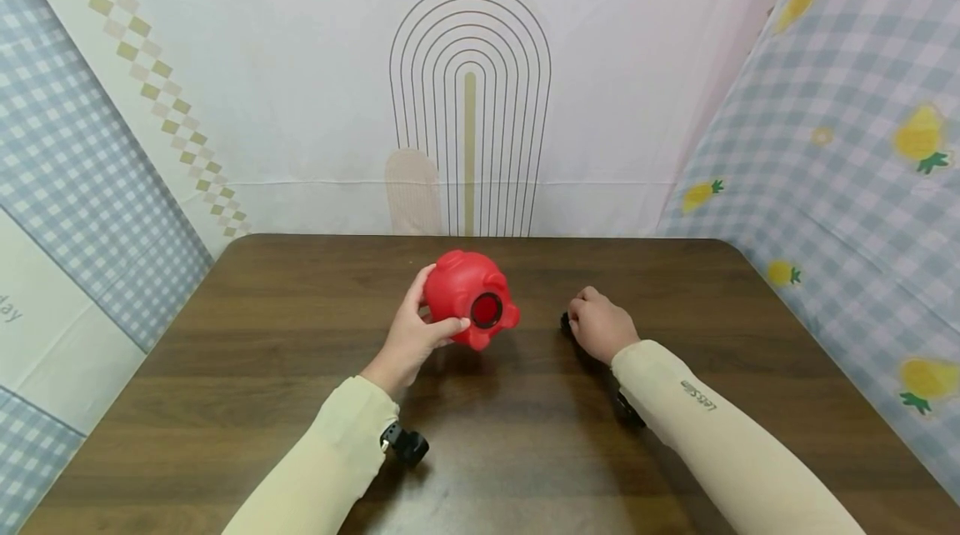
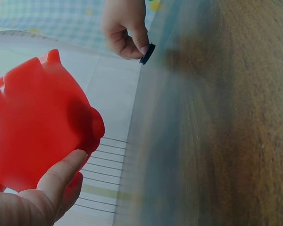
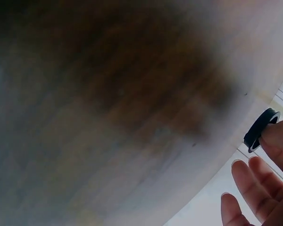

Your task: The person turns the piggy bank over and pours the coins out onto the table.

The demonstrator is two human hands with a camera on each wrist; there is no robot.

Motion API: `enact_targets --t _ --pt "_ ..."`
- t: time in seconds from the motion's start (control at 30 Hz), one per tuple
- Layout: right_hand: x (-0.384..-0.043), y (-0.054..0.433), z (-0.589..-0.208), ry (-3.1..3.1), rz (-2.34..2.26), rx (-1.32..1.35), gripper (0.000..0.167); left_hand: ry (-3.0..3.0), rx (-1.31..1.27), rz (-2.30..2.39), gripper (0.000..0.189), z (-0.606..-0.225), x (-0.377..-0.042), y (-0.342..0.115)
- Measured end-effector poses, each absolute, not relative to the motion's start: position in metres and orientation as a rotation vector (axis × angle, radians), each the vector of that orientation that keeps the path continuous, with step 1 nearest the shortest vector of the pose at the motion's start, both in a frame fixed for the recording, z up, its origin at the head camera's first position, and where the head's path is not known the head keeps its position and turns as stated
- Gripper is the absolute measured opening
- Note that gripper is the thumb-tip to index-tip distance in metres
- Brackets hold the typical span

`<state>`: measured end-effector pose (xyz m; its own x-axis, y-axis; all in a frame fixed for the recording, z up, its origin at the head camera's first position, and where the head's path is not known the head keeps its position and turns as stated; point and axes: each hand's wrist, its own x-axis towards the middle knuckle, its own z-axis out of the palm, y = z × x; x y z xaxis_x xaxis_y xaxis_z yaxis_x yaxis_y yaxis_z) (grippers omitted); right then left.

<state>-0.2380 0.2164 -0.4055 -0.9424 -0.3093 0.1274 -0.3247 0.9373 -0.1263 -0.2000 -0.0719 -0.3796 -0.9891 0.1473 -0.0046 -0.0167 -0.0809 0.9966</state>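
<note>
My left hand (image 1: 408,342) grips a glossy red piggy bank (image 1: 459,285) above the table. The bank is tilted, so its underside with stubby feet and a round, dark-rimmed hole faces the head camera. In the left wrist view, the thumb and fingers spread around the red body (image 2: 37,122). To the right, apart from the bank, my right hand (image 1: 602,328) pinches a small round black stopper (image 3: 258,129) between thumb and forefinger. The right wrist view shows its other fingers loosely bent, and the stopper (image 2: 147,54) also appears in the left wrist view.
Both hands are over a dark brown wooden table (image 1: 300,293). A white patterned cloth (image 1: 315,102) hangs behind it, and blue checked cloth (image 1: 847,185) with yellow fruit lies along the right. A black wrist camera (image 1: 408,445) sits on the left sleeve.
</note>
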Motion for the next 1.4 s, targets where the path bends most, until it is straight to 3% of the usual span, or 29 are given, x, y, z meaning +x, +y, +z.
enact_targets --t 1.4 --pt "-0.2389 0.2171 -0.4125 -3.02 0.082 0.524 0.008 2.042 0.129 2.218 0.081 -0.3851 -0.1999 -0.0704"
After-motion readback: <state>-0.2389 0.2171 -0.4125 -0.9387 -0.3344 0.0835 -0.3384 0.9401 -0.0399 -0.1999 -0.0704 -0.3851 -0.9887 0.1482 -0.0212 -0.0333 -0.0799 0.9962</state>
